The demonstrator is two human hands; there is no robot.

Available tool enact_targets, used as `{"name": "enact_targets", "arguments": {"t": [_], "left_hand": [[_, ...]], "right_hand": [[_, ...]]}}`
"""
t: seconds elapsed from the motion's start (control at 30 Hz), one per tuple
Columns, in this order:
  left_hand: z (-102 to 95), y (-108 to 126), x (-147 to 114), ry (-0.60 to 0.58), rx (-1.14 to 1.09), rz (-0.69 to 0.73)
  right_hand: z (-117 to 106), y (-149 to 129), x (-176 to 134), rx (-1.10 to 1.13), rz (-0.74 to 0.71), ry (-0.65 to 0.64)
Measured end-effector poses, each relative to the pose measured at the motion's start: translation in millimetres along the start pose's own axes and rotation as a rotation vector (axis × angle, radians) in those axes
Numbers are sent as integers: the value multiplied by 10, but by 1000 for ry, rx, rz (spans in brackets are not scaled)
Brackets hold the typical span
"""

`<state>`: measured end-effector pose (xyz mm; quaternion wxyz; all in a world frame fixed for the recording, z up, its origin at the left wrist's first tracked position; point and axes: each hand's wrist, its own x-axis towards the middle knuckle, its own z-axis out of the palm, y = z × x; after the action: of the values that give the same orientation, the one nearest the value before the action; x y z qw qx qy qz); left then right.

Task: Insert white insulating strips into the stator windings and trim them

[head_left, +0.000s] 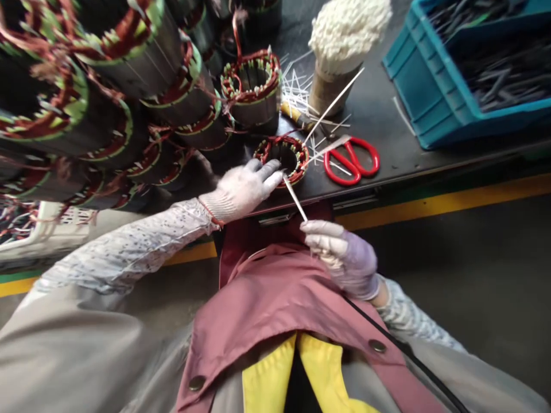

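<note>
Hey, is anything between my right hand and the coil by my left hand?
Nothing visible blocks the right hand; only its own white stick spans the gap toward the coil. The scissors lie aside.

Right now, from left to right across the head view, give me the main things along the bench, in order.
Stacked wound cores → gloved left hand → single wound core at its fingertips → red-handled scissors → blue bin.

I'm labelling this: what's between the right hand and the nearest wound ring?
Head view: a slender white stick, from the right hand toward the ring.
</note>
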<state>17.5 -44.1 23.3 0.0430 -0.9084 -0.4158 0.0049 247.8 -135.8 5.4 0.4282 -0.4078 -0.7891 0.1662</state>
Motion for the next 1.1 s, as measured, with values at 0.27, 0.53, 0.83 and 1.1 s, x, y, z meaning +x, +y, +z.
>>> {"name": "enact_targets", "arguments": {"t": [0.27,0.53,0.83,1.1], "left_hand": [[39,-202,183,112,43,199],[87,-20,243,190,-179,65],[121,-74,243,180,-223,64],[146,-78,232,191,-228,56]], "right_hand": [[125,39,-385,326,23,-10],[154,116,-342,282,95,20],[96,70,-341,286,144,29],[117,83,-311,293,151,50]]}}
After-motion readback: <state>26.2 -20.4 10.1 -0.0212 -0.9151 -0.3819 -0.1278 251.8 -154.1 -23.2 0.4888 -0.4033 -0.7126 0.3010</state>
